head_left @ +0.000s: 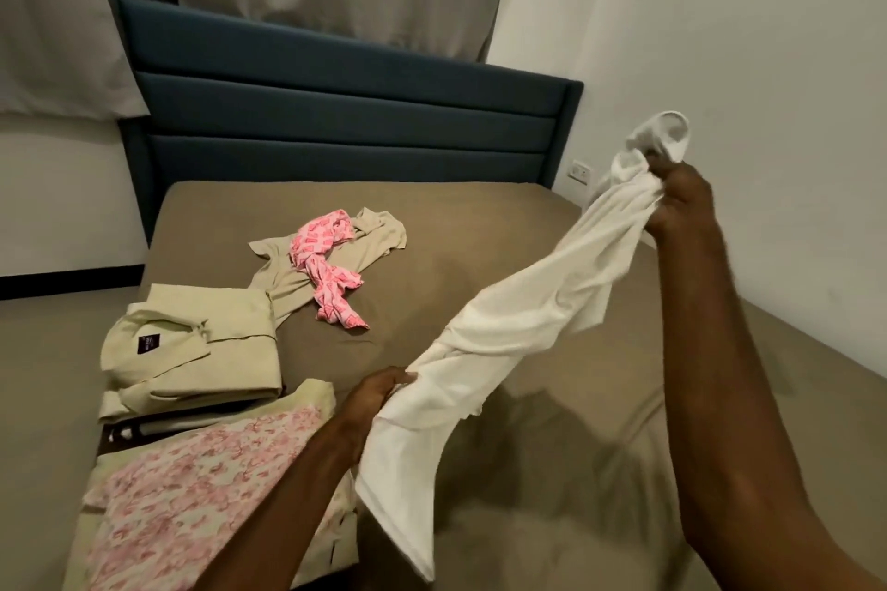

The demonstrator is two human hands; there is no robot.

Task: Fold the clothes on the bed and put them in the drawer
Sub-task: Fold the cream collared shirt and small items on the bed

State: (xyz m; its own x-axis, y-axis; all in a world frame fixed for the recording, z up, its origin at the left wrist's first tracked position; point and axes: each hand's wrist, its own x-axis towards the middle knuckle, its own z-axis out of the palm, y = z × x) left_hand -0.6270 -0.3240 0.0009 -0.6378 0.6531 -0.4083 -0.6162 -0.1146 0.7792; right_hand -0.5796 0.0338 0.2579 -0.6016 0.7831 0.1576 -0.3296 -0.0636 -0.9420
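We hold the white shirt [509,331] stretched above the bed [480,254], its long axis running lower centre to upper right. Our left hand [379,391] grips the lower end and our right hand [672,202] clutches the bunched upper end. Neither hand is spread.

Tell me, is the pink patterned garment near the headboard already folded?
No, the pink patterned garment lies crumpled in a twisted heap across an unfolded beige shirt.

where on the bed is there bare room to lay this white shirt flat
Bare sheet lies between the pink cloth, the headboard and the wall-side edge. The near left is crowded with the folded shirt and floral garment.
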